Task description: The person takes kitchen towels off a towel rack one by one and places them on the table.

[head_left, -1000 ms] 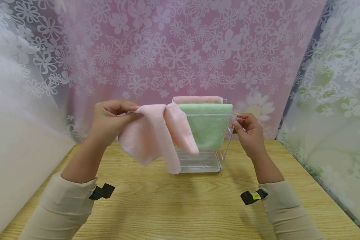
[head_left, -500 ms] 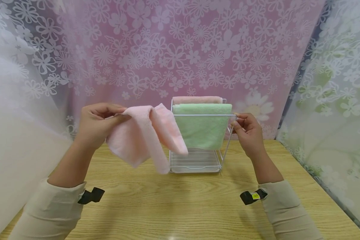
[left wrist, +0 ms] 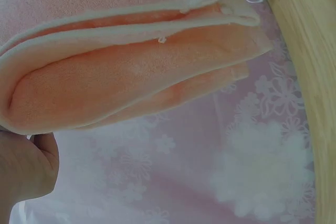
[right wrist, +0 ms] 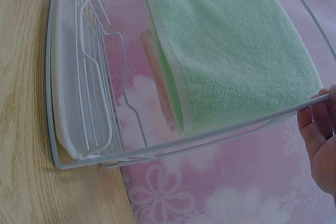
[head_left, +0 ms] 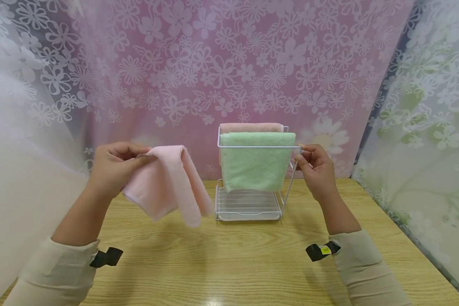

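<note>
My left hand point(head_left: 112, 170) pinches a folded pink towel point(head_left: 172, 182) by one edge, holding it in the air left of the rack; its layers hang downward. In the left wrist view the towel's folded layers point(left wrist: 105, 77) fill the upper part, with the thumb side of the hand at lower left. My right hand point(head_left: 316, 170) grips the top right corner of a white wire rack point(head_left: 287, 191). Over the rack's bars hang a green towel point(head_left: 256, 163) and, behind it, another pink towel point(head_left: 252, 127). The front top bar of the rack is bare.
The rack stands on a wood-grain table point(head_left: 229, 263), with a white tray point(right wrist: 65, 77) under its wire shelf. Behind the table hangs a pink flowered curtain point(head_left: 214, 63). Pale sheets enclose the left and right sides.
My left hand has drawn the pink towel leftward and a little down, away from the rack, uncovering the left part of the green towel and the front bar. My right hand stays put.
</note>
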`<state>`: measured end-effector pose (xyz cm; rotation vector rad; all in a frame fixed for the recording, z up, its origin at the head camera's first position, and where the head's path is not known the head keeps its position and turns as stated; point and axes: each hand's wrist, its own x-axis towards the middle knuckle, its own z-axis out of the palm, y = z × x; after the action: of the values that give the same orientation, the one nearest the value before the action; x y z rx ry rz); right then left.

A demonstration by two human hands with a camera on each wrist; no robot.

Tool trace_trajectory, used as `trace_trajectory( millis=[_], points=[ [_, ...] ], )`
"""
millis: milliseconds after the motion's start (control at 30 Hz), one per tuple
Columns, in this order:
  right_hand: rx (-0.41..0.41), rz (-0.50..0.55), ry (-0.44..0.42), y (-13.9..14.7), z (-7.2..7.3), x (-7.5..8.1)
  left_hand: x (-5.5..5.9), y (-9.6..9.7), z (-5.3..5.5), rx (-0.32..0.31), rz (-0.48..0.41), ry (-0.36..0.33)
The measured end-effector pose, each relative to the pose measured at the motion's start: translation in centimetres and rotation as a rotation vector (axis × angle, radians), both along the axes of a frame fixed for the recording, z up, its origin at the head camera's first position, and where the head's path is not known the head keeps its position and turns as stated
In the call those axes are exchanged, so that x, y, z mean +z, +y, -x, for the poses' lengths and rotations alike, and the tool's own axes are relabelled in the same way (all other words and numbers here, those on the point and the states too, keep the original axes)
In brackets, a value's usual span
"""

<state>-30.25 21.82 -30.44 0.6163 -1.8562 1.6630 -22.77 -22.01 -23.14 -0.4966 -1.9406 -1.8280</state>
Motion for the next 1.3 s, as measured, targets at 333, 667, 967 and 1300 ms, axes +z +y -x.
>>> trace_trajectory(
  millis=[333,667,967,1300],
  points=[
    [-0.005,-0.006,0.008,0.0,-0.1,0.0,-2.0,-1.2,0.9,0.033,0.103,-0.120],
    [0.007,0.007,0.012,-0.1,0.0,0.0,-4.0,-1.4,1.6,0.016,0.267,-0.239],
    [0.006,0.003,0.014,-0.1,-0.2,0.1,-6.3,-1.0,2.6,-0.053,0.387,-0.307],
    [-0.007,0.003,-0.001,-0.1,-0.2,0.1,-7.9,-1.2,4.4,-0.081,0.518,-0.312]
  ],
)
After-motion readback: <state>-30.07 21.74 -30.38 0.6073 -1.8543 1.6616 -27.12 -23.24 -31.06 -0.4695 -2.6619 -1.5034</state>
